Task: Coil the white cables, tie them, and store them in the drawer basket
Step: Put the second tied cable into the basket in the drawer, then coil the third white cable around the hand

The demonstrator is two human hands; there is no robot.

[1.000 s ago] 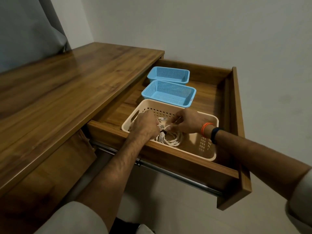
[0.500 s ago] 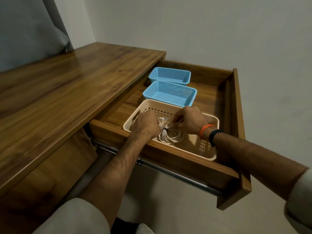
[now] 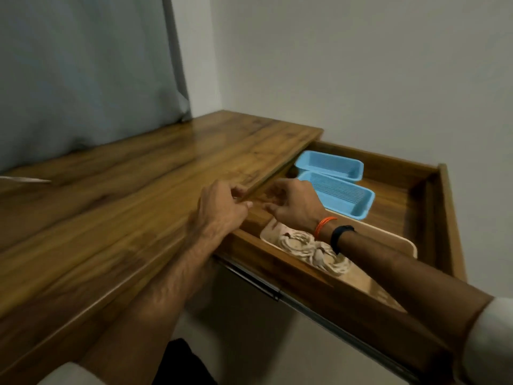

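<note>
Our coiled white cables point(image 3: 313, 250) lie in the beige plastic basket point(image 3: 399, 241); left hand point(image 3: 219, 211) and right hand point(image 3: 291, 208) hover empty, fingers loosely curled. Storing looks complete; next, probably close the drawer.

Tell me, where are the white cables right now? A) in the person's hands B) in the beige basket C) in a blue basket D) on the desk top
B: the coiled cables lie in the beige basket in the drawer, while both blue baskets look empty and the left hand and right hand are raised clear of them.
</note>
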